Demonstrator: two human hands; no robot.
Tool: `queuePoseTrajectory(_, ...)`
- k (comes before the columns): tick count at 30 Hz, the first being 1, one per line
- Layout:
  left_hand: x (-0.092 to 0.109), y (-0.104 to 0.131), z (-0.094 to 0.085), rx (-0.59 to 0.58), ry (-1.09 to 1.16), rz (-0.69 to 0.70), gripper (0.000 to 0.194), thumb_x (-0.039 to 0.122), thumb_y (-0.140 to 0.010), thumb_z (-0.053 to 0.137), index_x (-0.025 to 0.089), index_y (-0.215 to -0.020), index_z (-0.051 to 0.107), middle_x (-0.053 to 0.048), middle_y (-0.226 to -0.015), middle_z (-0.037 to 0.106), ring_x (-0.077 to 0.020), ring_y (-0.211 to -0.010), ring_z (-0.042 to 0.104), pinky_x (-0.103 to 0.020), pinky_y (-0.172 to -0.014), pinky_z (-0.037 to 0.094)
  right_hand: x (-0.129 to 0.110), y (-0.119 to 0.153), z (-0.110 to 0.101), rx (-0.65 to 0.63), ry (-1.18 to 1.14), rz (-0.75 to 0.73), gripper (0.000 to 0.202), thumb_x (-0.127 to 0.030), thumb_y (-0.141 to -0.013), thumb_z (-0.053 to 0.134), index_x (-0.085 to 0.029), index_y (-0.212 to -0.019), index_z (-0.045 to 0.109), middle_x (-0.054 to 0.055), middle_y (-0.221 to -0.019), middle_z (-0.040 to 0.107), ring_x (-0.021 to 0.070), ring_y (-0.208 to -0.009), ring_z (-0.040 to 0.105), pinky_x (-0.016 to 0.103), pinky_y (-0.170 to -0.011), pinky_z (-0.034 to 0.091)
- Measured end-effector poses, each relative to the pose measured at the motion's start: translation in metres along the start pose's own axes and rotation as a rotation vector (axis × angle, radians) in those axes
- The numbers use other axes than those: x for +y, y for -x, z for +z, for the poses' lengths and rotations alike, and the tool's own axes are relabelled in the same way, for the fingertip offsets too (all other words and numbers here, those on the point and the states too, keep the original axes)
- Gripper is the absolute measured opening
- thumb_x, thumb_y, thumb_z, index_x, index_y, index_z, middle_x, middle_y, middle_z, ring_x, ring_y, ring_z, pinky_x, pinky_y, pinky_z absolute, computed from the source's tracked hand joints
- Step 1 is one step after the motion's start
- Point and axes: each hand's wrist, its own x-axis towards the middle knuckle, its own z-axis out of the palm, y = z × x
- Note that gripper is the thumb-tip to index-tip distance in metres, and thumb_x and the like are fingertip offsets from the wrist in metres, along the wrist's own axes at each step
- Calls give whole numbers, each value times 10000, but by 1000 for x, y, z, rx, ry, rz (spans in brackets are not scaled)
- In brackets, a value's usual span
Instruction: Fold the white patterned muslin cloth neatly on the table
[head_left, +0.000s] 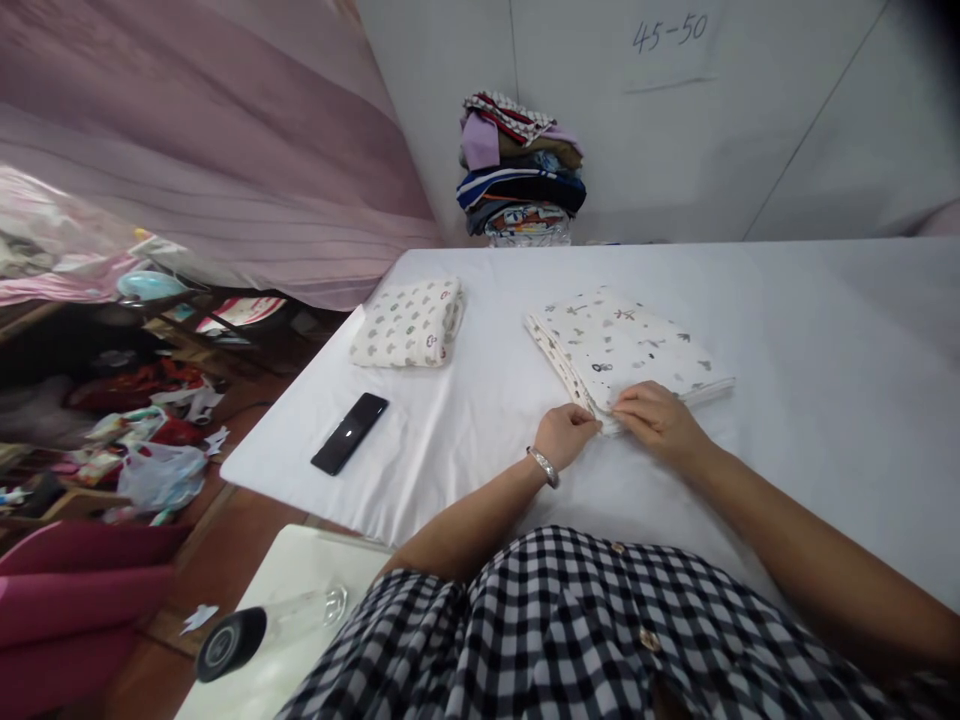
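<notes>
A folded white cloth (637, 340) with small grey and brown prints lies slantwise on the white-covered table in front of me. Its near corner is between my two hands. My left hand (566, 433), with a silver bracelet at the wrist, pinches the layered edge just left of that corner. My right hand (660, 418) pinches the same corner from the right, fingertips close together. Off to the left rests a second folded cloth (409, 325), patterned with grey and red mushroom shapes; neither hand touches it.
A black phone (349, 433) lies on the white sheet (465, 440) at left. Folded clothes (521, 165) are stacked at the wall. A clear bottle (277, 625) with a black cap lies on a white surface (300, 560) at lower left. A pink curtain (262, 140) hangs left.
</notes>
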Motion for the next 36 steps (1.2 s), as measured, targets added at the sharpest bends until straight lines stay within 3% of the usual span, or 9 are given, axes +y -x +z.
queuePoseTrajectory(4,1,0,0,6,-16,-7,106,255,-728,640,150,-723,652,13,-639,626,-98,-596,563,-206,-564,418,0,2,0,-124,106,-79,196,-309,-906,492,-232,-901,672,63,-893,643,207,-831,547,374,-733,415)
queuePoseTrajectory(12,1,5,-1,-23,-37,58,99,248,-739,627,154,-757,652,21,-649,619,-88,-584,541,-200,-556,402,1,3,3,-154,157,-48,200,-343,-889,516,-219,-957,657,80,-957,640,231,-898,544,389,-764,412)
queuePoseTrajectory(16,-1,11,0,-21,-153,146,154,310,-716,682,171,-773,647,26,-662,616,-96,-604,536,-203,-568,394,0,-1,3,-171,112,11,189,-305,-887,500,-230,-886,674,61,-919,653,226,-869,558,392,-759,430)
queuePoseTrajectory(22,2,16,3,24,-385,220,159,318,-731,684,196,-827,649,7,-749,646,-127,-679,559,-227,-628,399,-3,-3,0,-19,-102,213,198,-353,-867,520,-247,-781,663,45,-880,654,209,-816,594,362,-712,486)
queuePoseTrajectory(29,3,15,5,25,-344,192,163,347,-787,616,193,-809,665,-4,-754,668,-136,-688,576,-231,-616,400,-8,7,-1,-65,68,11,248,-317,-914,440,-250,-855,672,63,-870,656,218,-815,579,410,-736,454)
queuePoseTrajectory(36,-1,13,8,35,-218,191,154,279,-774,588,183,-835,693,2,-726,672,-125,-670,576,-215,-625,411,-5,16,8,-41,134,-49,205,-360,-872,537,-215,-984,629,100,-1006,635,245,-953,564,426,-817,427)
